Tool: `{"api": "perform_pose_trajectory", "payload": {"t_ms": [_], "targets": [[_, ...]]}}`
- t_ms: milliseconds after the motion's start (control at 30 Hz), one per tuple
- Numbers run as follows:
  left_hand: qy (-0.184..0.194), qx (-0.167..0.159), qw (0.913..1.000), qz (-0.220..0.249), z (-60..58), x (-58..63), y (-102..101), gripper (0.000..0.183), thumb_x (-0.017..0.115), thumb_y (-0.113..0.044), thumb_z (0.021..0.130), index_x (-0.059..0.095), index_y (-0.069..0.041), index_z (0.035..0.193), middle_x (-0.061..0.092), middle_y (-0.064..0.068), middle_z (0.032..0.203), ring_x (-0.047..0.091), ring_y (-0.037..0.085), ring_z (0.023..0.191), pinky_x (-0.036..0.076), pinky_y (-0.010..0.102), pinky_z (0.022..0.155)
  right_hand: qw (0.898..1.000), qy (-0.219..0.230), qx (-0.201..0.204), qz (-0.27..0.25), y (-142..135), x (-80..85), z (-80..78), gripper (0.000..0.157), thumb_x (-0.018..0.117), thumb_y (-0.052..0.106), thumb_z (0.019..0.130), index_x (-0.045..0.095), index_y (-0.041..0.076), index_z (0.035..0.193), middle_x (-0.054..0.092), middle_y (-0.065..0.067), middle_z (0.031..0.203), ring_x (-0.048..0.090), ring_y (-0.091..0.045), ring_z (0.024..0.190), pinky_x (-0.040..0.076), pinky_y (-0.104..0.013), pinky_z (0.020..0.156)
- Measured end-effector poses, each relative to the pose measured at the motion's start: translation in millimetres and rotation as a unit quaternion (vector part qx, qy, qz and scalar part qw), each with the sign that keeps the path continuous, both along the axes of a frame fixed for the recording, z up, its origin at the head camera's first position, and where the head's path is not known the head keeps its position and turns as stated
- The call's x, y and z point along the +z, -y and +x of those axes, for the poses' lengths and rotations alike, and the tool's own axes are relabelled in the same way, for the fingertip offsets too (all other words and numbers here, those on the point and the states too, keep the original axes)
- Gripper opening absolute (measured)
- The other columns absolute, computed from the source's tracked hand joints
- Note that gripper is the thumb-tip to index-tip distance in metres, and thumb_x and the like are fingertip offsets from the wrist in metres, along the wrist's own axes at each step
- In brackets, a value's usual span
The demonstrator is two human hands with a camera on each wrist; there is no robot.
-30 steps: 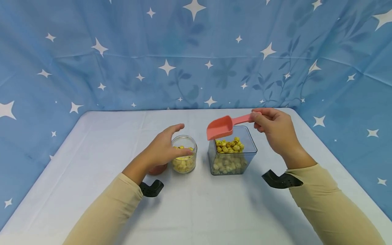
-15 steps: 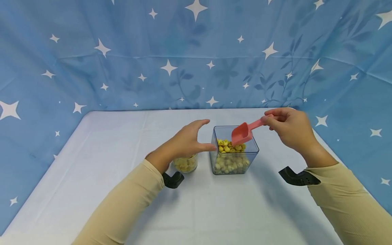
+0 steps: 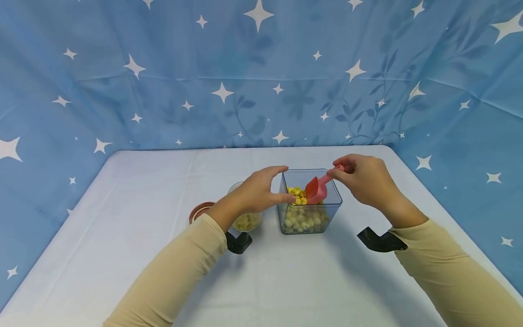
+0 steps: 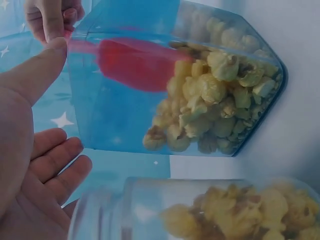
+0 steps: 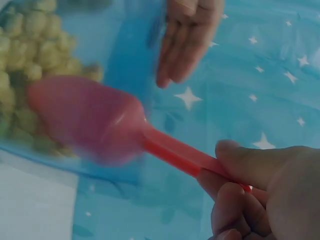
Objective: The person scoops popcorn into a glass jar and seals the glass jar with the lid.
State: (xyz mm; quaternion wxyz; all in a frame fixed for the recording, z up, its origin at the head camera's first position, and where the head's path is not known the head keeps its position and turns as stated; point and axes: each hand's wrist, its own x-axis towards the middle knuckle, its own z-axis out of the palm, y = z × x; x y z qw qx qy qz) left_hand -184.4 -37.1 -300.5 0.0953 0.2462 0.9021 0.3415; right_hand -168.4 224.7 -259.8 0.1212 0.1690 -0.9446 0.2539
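In the head view my right hand point(image 3: 365, 184) pinches the handle of a pink scoop point(image 3: 318, 190). The scoop's bowl dips into a clear square container point(image 3: 334, 210) partly filled with yellow popcorn point(image 3: 298, 194). My left hand point(image 3: 261, 191) is at the container's left rim, thumb and fingers spread apart; whether it touches cannot be told. In the left wrist view the scoop point(image 4: 135, 65) shows through the wall, its tip against the popcorn point(image 4: 215, 95). The right wrist view has the blurred scoop bowl point(image 5: 90, 120) over popcorn, with thumb and curled fingers on its handle point(image 5: 175, 155).
A round glass jar point(image 3: 258, 222) of popcorn stands left of the container, partly hidden under my left forearm. Beside it lies a reddish-brown round lid point(image 3: 199, 210), also partly covered. White cloth point(image 3: 143, 218) covers the table, and a blue star-patterned curtain point(image 3: 163, 68) hangs behind.
The scoop has gone from above the container's left side down into the popcorn. My left hand has moved right, from over the jar to the container's rim.
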Motion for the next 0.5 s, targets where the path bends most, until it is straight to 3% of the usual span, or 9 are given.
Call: {"api": "perform_pose_trajectory", "payload": {"t_ms": [333, 500], "targets": [[-0.005, -0.006, 0.9999, -0.008, -0.2, -0.3, -0.8, 0.084, 0.075, -0.045, 0.089, 0.035, -0.013, 0.156, 0.037, 0.005, 0.158, 0.033, 0.024, 0.145, 0.032, 0.046, 0.115, 0.999, 0.009, -0.016, -0.041, 2.8, -14.3, -6.7, 0.029, 0.070, 0.018, 0.095, 0.071, -0.006, 0.110, 0.067, -0.010, 0.077, 0.051, -0.024, 0.065, 0.041, -0.034, 0.053], [0.001, -0.001, 0.9999, -0.012, 0.5, 1.1, -1.0, 0.084, 0.075, -0.044, 0.089, 0.035, -0.014, 0.156, 0.037, 0.005, 0.158, 0.033, 0.025, 0.145, 0.032, 0.046, 0.115, 0.999, 0.011, 0.005, -0.031, 6.4, -19.5, -4.2, 0.027, 0.072, 0.016, 0.094, 0.071, -0.006, 0.109, 0.069, -0.010, 0.080, 0.055, -0.024, 0.068, 0.047, -0.033, 0.056]]}}
